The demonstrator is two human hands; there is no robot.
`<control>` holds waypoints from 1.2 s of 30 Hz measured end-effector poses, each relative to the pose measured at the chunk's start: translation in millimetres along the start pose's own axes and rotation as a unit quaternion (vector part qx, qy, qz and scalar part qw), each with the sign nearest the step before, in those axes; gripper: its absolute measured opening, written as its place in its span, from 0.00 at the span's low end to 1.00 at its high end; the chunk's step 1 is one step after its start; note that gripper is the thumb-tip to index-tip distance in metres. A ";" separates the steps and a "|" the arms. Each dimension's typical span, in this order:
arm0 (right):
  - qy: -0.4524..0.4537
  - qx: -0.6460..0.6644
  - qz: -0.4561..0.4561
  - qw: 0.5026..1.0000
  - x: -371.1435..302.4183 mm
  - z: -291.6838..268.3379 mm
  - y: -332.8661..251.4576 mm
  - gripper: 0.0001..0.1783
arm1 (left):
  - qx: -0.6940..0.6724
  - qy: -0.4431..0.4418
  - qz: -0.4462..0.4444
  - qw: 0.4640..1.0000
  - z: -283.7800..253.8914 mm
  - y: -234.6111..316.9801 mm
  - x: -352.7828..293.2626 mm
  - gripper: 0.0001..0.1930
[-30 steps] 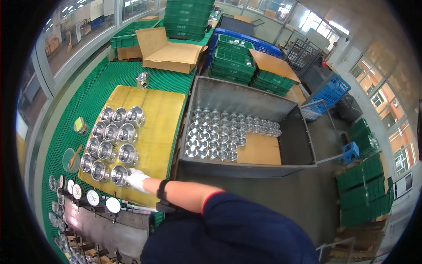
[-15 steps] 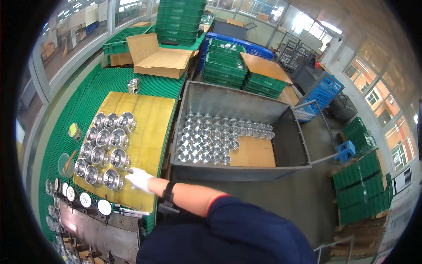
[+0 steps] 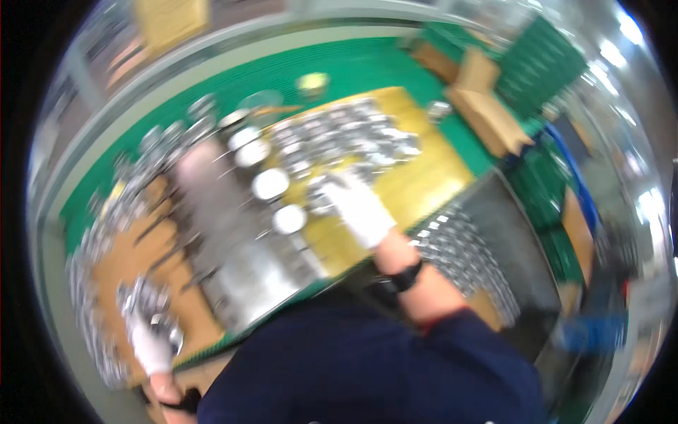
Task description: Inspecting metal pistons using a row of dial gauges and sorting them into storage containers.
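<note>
Motion blur softens the whole view. My right hand [image 3: 359, 206], in a white glove, reaches over the yellow board [image 3: 434, 166], its fingers closed at a shiny metal piston [image 3: 319, 201] beside the dial gauges. Rows of similar pistons [image 3: 335, 134] stand just beyond it on the board. At the lower left, my gloved left hand [image 3: 150, 345] is at some shiny metal pistons [image 3: 169, 328] on a brown board [image 3: 131, 258]. Its fingers are smeared, so whether they grip one is unclear.
Dial gauges [image 3: 271, 184] line a metal fixture [image 3: 236, 233] between my hands. Shiny parts [image 3: 85, 297] edge the brown board. Right of the table stands a grey metal bin [image 3: 519, 244] holding many pistons. Cardboard [image 3: 487, 116] and green crates [image 3: 540, 67] are farther back.
The view has swung left, bringing the fixture and brown board into full view. My left hand has appeared at lower left. My right hand has moved to a piston near the gauges.
</note>
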State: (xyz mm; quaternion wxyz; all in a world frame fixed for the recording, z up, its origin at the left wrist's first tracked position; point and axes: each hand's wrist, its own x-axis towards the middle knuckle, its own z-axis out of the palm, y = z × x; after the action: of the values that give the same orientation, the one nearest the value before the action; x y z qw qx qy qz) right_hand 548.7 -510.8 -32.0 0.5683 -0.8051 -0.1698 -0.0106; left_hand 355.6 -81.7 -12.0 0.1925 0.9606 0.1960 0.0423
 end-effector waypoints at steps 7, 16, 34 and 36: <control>-0.297 0.195 0.120 0.927 3.0 61.8 -72.5 0.27 | -0.213 0.193 0.031 0.957 10.8 47.0 -31.6 0.36; -0.344 0.218 0.069 0.911 -18.0 113.1 -58.2 0.48 | -0.378 -0.094 0.227 0.892 28.9 101.0 -15.2 0.35; -0.334 0.133 0.298 0.884 -37.7 84.3 -26.9 0.48 | -0.185 0.013 0.288 0.939 91.2 126.2 28.3 0.47; -0.327 0.228 0.361 0.843 -39.4 90.9 -29.3 0.50 | -0.211 0.003 0.286 0.935 96.5 125.3 35.5 0.47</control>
State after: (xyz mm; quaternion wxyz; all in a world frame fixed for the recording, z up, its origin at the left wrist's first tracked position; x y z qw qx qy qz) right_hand 487.2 -428.9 -45.7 0.6112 -0.6135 -0.0405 0.4984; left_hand 448.5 -208.3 -52.4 0.3696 0.9133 -0.0999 0.1392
